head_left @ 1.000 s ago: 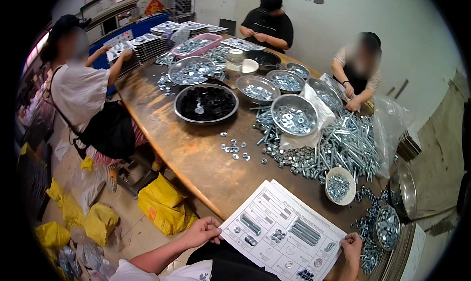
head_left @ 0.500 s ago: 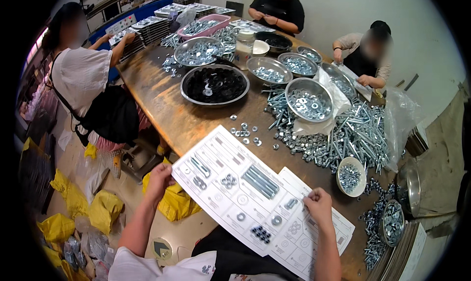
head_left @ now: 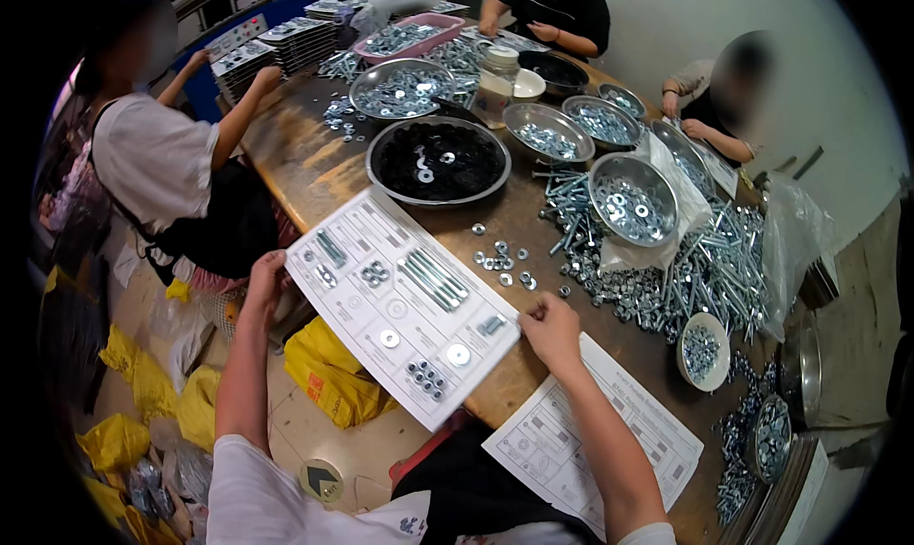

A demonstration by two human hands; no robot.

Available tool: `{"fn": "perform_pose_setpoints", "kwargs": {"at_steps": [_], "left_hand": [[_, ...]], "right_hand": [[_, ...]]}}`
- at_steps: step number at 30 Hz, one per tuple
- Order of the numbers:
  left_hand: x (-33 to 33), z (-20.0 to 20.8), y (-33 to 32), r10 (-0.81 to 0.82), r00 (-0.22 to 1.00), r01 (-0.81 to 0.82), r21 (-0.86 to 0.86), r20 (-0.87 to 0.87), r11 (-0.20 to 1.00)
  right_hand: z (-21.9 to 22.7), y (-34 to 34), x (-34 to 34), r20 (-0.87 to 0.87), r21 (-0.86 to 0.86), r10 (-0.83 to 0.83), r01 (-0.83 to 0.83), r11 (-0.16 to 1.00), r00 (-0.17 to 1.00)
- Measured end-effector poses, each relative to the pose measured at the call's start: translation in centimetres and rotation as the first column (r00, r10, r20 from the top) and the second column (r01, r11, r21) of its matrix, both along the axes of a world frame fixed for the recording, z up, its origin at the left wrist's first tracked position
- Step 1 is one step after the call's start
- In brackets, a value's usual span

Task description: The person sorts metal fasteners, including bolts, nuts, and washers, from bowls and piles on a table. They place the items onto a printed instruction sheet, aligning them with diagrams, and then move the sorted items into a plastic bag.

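Observation:
A white printed card (head_left: 367,229) is held up between my two hands, over the near table edge. Long bolts (head_left: 433,280), washers, nuts and other small hardware lie in its printed boxes. My left hand (head_left: 268,277) is closed on its left edge. My right hand (head_left: 547,324) pinches its right corner. Beneath my right forearm a second printed sheet (head_left: 628,421) lies on the table, without hardware on the part that shows. Loose nuts (head_left: 505,261) are scattered just beyond the card. Farther back stands a metal bowl of black parts (head_left: 438,161) with a few silver washers on top.
A heap of bolts and nuts (head_left: 681,269) fills the table's right side, around a bowl of washers (head_left: 632,198). A small white bowl (head_left: 703,353) stands nearer. Three people work around the table. Stacked filled cards (head_left: 297,45) stand far left; yellow bags (head_left: 333,369) lie on the floor.
The card has moved left and slightly up, off the sheet below it, with both hands on it. More of that sheet shows now. The person at left has raised their hands.

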State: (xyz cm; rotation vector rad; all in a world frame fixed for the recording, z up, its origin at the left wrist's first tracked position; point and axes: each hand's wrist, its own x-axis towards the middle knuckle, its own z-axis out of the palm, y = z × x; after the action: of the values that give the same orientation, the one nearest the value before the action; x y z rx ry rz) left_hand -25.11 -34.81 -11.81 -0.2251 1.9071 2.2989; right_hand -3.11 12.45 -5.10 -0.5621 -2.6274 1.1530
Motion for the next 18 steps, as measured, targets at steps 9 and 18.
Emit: {"fn": "perform_pose_setpoints", "kwargs": {"at_steps": [9,18], "left_hand": [[-0.9,-1.9,-2.6,0.282,0.943,-0.299,0.082,0.177,0.951],[26.7,3.8,13.5,-0.78,0.138,0.965,0.093,0.61,0.244]], "right_hand": [[4.0,4.0,8.8,-0.092,0.03,0.026,-0.024,0.999,0.995],[2.7,12.9,37.1,-0.156,0.138,-0.722,0.738,0.66,0.674]]}}
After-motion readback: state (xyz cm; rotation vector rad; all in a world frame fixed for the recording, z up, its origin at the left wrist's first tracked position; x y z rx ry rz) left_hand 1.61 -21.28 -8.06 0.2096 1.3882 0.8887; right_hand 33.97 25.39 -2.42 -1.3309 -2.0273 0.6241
